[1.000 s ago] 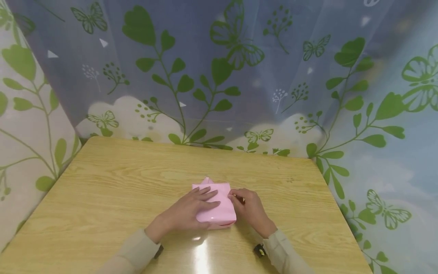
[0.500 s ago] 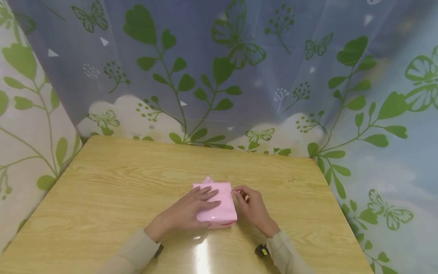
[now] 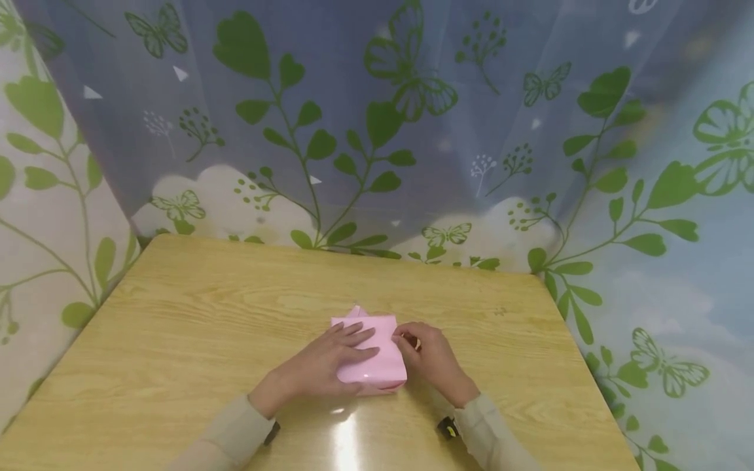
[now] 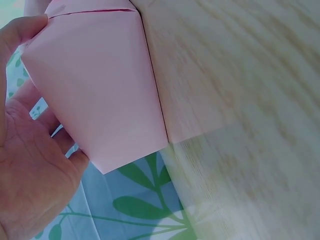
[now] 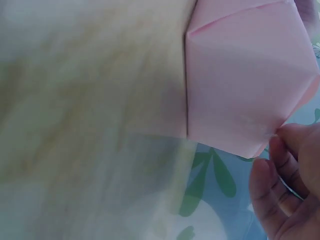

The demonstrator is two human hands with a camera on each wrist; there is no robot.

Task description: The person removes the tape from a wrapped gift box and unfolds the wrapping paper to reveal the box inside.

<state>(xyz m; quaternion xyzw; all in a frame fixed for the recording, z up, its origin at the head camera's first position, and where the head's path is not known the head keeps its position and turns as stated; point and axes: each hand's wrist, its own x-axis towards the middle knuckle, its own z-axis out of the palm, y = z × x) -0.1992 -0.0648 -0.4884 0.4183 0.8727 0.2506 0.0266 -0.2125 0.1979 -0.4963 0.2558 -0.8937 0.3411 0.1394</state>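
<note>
A box wrapped in glossy pink paper [image 3: 385, 358] lies on the table, a pointed paper flap [image 3: 357, 311] sticking out at its far side. My left hand [image 3: 318, 362] rests on top with its fingers spread. In the left wrist view the left thumb [image 4: 25, 31] lies along the box's upper edge. At the box's right edge my right hand [image 3: 434, 358] has thumb and forefinger brought together, pinching at the paper. The right wrist view shows those fingertips [image 5: 281, 132] right at the edge of the pink side [image 5: 240, 92], the other fingers curled below.
The wood-grain table [image 3: 235, 294] extends around the box on all sides. Behind it and at both sides hangs a curtain [image 3: 330, 131] printed with leaves and butterflies. A dark wrist device [image 3: 448, 428] sits below the right sleeve.
My right hand shifts slightly right, off the box edge, then comes back left to it. The left hand stays on top, and the box keeps its place.
</note>
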